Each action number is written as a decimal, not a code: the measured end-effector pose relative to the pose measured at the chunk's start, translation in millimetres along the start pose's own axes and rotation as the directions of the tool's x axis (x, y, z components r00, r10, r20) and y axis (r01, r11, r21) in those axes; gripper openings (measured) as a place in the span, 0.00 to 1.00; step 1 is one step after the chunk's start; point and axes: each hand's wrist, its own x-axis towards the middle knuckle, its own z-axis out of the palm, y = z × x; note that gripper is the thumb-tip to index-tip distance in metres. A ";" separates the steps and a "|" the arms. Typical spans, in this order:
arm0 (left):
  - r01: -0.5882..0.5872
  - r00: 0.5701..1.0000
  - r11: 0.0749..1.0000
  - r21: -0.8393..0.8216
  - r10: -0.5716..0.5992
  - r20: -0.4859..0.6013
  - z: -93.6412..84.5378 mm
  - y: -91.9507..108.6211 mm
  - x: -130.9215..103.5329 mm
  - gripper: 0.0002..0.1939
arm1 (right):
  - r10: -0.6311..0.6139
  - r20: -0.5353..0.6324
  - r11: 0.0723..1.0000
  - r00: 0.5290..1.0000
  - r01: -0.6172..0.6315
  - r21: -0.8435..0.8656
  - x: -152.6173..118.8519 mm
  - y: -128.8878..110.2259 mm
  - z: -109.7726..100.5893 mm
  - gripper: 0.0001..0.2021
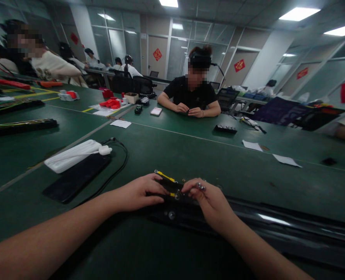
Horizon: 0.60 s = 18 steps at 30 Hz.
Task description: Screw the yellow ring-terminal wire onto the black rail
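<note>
Just left of the middle, my left hand (145, 192) has its fingers bent in around a short yellow wire (171, 194) by a black part. A second yellow wire (166, 176) with a ring terminal at its end lies beyond the fingertips. My right hand (211, 200) is closed around a small shiny metal piece (201, 186); most of it is hidden, so its kind is unclear. Between the hands sits a round metal screw (177, 195). Under and right of them stretches a long black glossy housing (277, 221), with another screw (171, 214) nearer me.
A white power bank (73, 155) with a black cable (125, 159) and a dark phone (77, 177) lie left. Across the green table (149, 146), a person (192, 91) handles something small. Papers (252, 146), a black slotted part (225, 128) and red pieces (112, 103) lie farther off.
</note>
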 end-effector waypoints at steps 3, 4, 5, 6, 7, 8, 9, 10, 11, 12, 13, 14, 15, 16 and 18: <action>-0.004 1.000 1.000 -0.007 0.004 -0.006 0.3 -1.1 -0.1 0.13 | -0.013 -0.009 1.000 1.000 0.013 0.007 -0.7 0.1 -0.1 0.11; -0.005 1.000 1.000 -0.009 0.005 -0.005 0.3 -1.3 -0.1 0.13 | -0.021 -0.002 1.000 1.000 0.021 0.012 -0.7 -0.1 -0.1 0.11; -0.005 1.000 1.000 -0.011 0.005 -0.004 0.4 -1.5 -0.2 0.13 | -0.027 0.007 0.999 1.000 0.027 0.018 -0.6 -0.3 -0.2 0.11; -0.006 1.000 1.000 -0.013 0.006 -0.003 0.4 -1.5 -0.2 0.13 | -0.030 0.018 0.999 0.999 0.030 0.026 -0.5 -0.6 -0.3 0.11; -0.004 1.000 1.000 -0.015 0.004 -0.003 0.3 -1.5 -0.3 0.13 | -0.031 0.029 0.999 0.999 0.030 0.032 -0.2 -0.7 -0.4 0.11; -0.001 1.000 1.000 -0.015 0.001 -0.002 0.3 -1.3 -0.4 0.13 | -0.029 0.038 0.999 0.999 0.028 0.036 0.0 -0.8 -0.5 0.11; 0.002 1.000 1.000 -0.014 -0.002 0.000 0.2 -1.1 -0.5 0.13 | -0.027 0.048 0.999 0.998 0.025 0.036 0.2 -0.8 -0.6 0.11; 0.006 1.000 1.000 -0.012 -0.006 0.001 0.1 -0.8 -0.6 0.13 | -0.025 0.056 0.999 0.998 0.023 0.034 0.4 -0.6 -0.7 0.11; 0.009 1.000 1.000 -0.010 -0.009 0.003 0.0 -0.5 -0.7 0.13 | -0.025 0.062 0.999 0.998 0.024 0.028 0.5 -0.3 -0.8 0.11; 0.012 1.000 1.000 -0.007 -0.012 0.007 0.0 -0.1 -0.7 0.13 | -0.030 0.068 0.999 0.997 0.028 0.024 0.5 0.2 -0.8 0.11; 0.014 1.000 1.000 -0.007 -0.014 0.008 -0.1 0.2 -0.7 0.13 | -0.036 0.073 0.999 0.997 0.034 0.023 0.4 0.7 -0.8 0.11; 0.015 1.000 1.000 -0.007 -0.015 0.009 -0.1 0.4 -0.7 0.13 | -0.041 0.079 0.999 0.996 0.039 0.025 0.3 1.3 -0.7 0.11; 0.014 1.000 1.000 -0.007 -0.014 0.008 -0.2 0.7 -0.7 0.13 | -0.046 0.083 0.999 0.995 0.044 0.027 0.2 1.8 -0.7 0.11; 0.012 1.000 1.000 -0.009 -0.012 0.008 -0.2 0.9 -0.6 0.13 | -0.048 0.087 0.999 0.995 0.046 0.029 0.3 2.1 -0.6 0.11; 0.011 1.000 1.000 -0.014 -0.011 0.005 -0.2 1.2 -0.3 0.13 | -0.045 0.093 0.999 0.995 0.042 0.032 0.6 2.1 -0.6 0.12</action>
